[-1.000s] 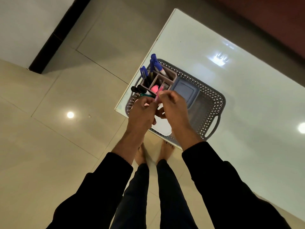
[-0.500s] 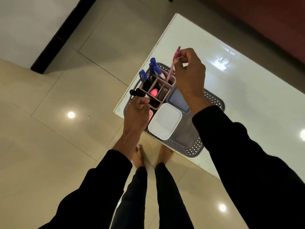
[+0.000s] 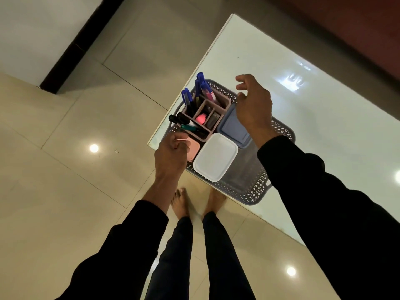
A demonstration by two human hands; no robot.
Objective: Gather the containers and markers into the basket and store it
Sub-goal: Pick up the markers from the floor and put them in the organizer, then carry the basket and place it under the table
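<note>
A grey perforated basket [image 3: 249,191] sits on the near corner of the white table [image 3: 324,137]. Inside it stands a pink divided organizer [image 3: 225,102] holding blue-capped markers [image 3: 200,80], a pink pen [image 3: 209,95] and black and green markers [image 3: 180,120] that lean out to the left. Beside it lie a blue-lidded container [image 3: 232,128], a white-lidded container [image 3: 215,156] and a pink container [image 3: 193,149]. My right hand [image 3: 253,105] hovers over the basket's far side, fingers spread and holding nothing. My left hand [image 3: 171,152] is curled at the pink container; its palm side is hidden.
The table's near-left corner [image 3: 151,142] juts over a beige tiled floor [image 3: 75,191]. My bare feet [image 3: 194,202] stand just in front of the basket. A white wall with a dark skirting [image 3: 71,50] runs at upper left.
My right hand let go of the pink pen, which now stands in the organizer's far compartment, and the hand opened. My left hand drew back from the black markers toward me.
</note>
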